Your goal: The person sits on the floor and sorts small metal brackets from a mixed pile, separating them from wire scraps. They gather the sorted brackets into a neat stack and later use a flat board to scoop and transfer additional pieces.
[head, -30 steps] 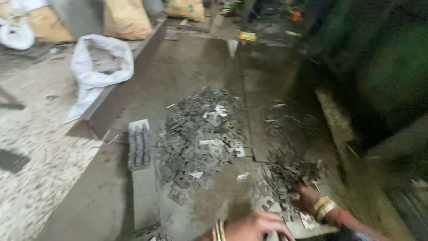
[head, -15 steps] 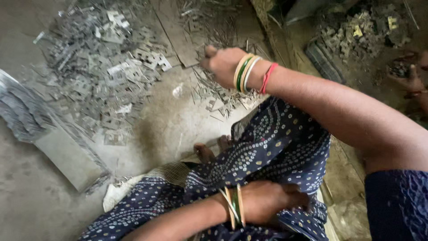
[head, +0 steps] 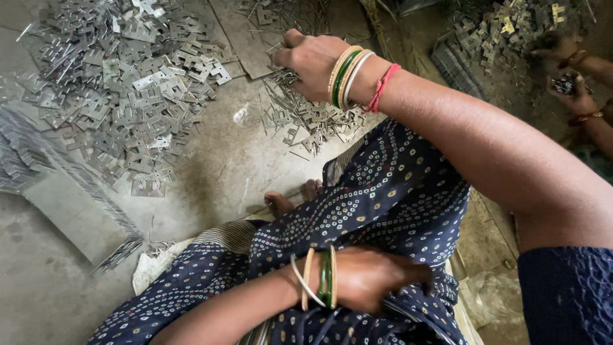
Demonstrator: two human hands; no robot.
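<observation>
- Right hand (head: pixel 311 61) stretched forward, palm down, onto a small heap of thin metal pins and little plates (head: pixel 305 120); fingers curled down into the heap, fingertips hidden, so whether anything is pinched between them cannot be told.
- Bangles in gold, green and white (head: pixel 345 76) and a red thread (head: pixel 381 86) around that wrist.
- Left hand (head: pixel 370 278) low in the lap, closed into the dark blue dotted cloth (head: pixel 383 198) of the garment, gripping a fold of it; more bangles (head: pixel 317 278) on this wrist.
- Toes of a bare foot (head: pixel 287 199) poking out from under the cloth, just below the small heap.
- Large spread of flat grey stamped metal plates (head: pixel 121 89) on the concrete floor (head: pixel 223 166), to the left, well apart from both hands.
- Long grey metal channel (head: pixel 70 201) lying slanted at the left edge, with stacked plates along it.
- Far right, top: another person's hands (head: pixel 571 80) over a separate pile of brassy and grey metal pieces (head: pixel 504 29), holding something small and dark, too blurred to identify.
</observation>
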